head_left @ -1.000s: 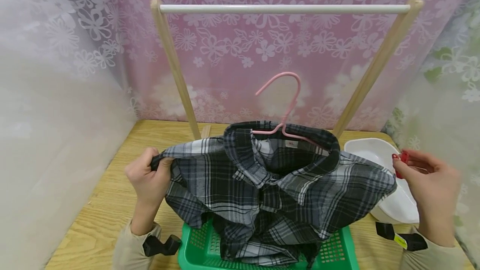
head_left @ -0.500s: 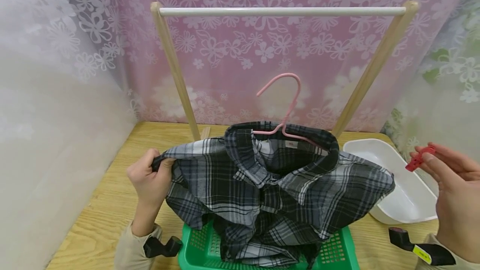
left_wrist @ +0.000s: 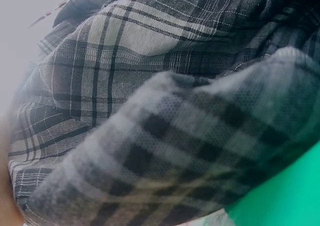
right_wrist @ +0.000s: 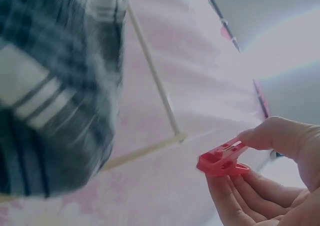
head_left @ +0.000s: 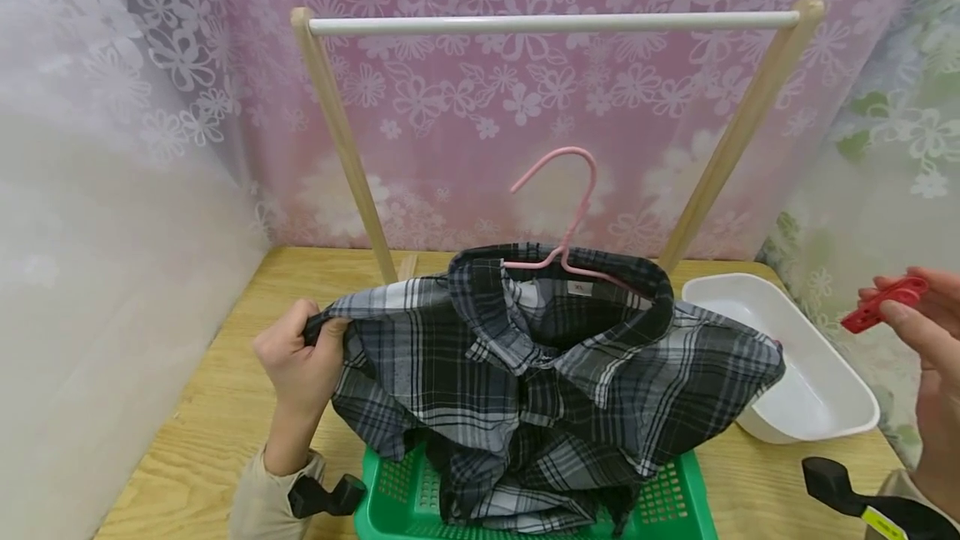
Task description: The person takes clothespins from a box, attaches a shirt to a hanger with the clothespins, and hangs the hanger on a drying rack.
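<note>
The shirt (head_left: 547,373), on a hanger (head_left: 558,215), is gripped at one shoulder by the left hand (head_left: 300,365), while a peg (head_left: 885,304) is pinched by the right hand (head_left: 933,340).

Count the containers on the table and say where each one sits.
2. A green basket sits at the near edge under the plaid shirt; a white tub sits to its right. The shirt may hide others.

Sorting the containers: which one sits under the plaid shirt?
The green perforated plastic basket, under the shirt; the white plastic tub sits uncovered beside it.
</note>
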